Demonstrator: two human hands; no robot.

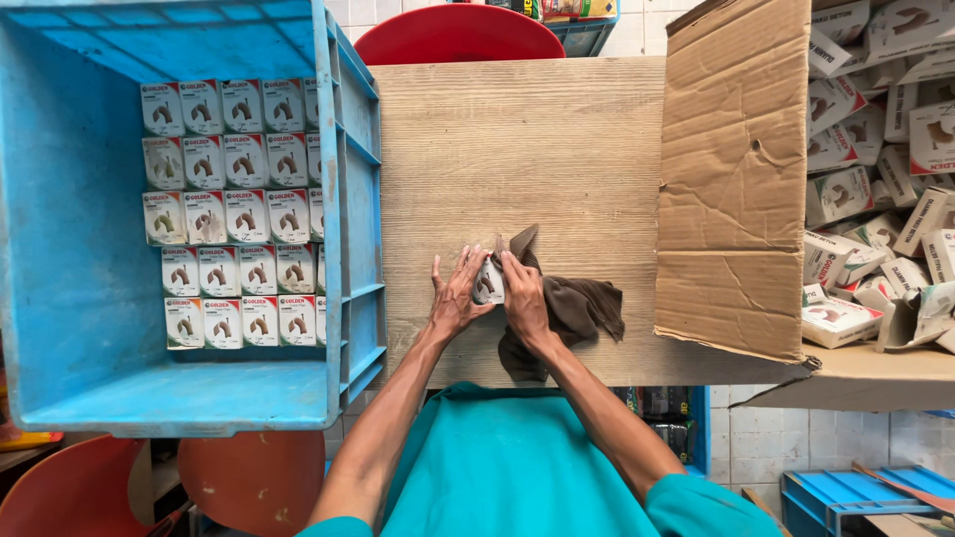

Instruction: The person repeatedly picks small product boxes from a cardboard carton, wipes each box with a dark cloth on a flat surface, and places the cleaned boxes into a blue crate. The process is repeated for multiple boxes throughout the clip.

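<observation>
My left hand (456,296) and my right hand (524,298) meet at the middle of a wooden board (517,139), both closed around one small white box (488,282) with a brown picture on it. A dark brown cloth (582,306) lies under and to the right of my right hand, with one corner sticking up behind the box. To the left, a blue plastic crate (90,298) holds neat rows of the same small boxes (231,214).
A large open cardboard carton (734,169) at the right holds a loose heap of small white boxes (875,189). A red round seat (458,38) sits beyond the board. Orange stools (249,477) stand below the crate, and a blue crate (846,492) lies at the lower right.
</observation>
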